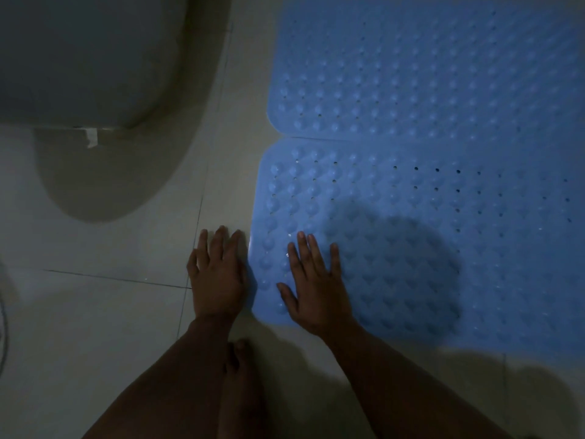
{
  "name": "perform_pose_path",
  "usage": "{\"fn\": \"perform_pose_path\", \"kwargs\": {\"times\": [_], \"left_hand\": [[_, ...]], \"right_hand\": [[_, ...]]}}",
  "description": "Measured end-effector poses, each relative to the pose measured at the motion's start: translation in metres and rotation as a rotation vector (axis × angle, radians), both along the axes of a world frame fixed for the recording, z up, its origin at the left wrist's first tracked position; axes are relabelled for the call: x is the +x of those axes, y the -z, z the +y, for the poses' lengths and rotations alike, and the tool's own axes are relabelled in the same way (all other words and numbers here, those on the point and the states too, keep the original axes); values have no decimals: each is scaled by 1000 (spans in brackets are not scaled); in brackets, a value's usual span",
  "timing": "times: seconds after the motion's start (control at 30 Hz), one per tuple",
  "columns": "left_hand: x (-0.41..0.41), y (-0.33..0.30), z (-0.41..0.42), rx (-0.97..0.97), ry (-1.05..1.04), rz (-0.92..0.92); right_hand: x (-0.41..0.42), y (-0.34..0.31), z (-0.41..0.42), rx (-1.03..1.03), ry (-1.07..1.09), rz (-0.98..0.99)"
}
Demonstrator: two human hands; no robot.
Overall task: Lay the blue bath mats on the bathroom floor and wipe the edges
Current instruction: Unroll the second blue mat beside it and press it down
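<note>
The right hand presses flat, fingers spread, on the near mat; the left hand lies flat, fingers apart, on the floor beside its edge. Uneven pressure could slide this mat, opening or overlapping the seam with the far mat.

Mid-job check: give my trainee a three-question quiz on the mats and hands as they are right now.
1. True or false: the right hand lies flat on the near blue mat.
2. The left hand rests on: A) the far blue mat B) the floor tiles C) the toilet
3. How many blue mats are laid?

Key: 1 true; 2 B; 3 two.
</note>
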State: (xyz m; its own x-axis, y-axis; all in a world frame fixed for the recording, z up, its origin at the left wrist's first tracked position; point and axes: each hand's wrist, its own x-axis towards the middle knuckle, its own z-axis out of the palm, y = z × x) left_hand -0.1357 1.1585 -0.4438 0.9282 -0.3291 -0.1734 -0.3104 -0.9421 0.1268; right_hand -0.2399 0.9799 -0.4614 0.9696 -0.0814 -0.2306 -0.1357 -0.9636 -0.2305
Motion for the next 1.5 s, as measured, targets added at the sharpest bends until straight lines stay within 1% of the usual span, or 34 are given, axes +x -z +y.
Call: {"fn": "perform_pose_path", "kwargs": {"times": [0.33, 0.43, 0.5, 0.57, 0.63, 0.73, 0.83, 1.0, 1.17, 1.4, 1.5], "left_hand": [[-4, -2, -11, -40, 7, 31], [-9, -7, -18, -32, 12, 39], [-12, -10, -24, -34, 31, 46], [-16, -12, -33, -43, 70, 61], [-19, -12, -44, -62, 115, 68], [-26, -8, -60, -105, 186, 77], [-36, 3, -71, -102, 249, 93], [-46, 16, -84, -46, 213, 24], [-44, 21, -84, -53, 227, -23], [-41, 21, -85, -66, 219, -11], [-39, 18, -87, -76, 211, 66]], "right_hand": [[6, -8, -3, 81, -17, 24], [28, -25, -19, 79, -50, 39], [53, -48, -41, 184, -12, 89], [75, -66, -67, 362, 71, 141], [85, -77, -89, 432, 147, 56], [82, -80, -109, 455, 254, -98], [77, -78, -121, 436, 253, -171], [70, -62, -130, 414, 253, -258], [73, -45, -152, 402, 278, -324], [71, -34, -166, 324, 296, -373], [70, -38, -170, 307, 280, -336]]}}
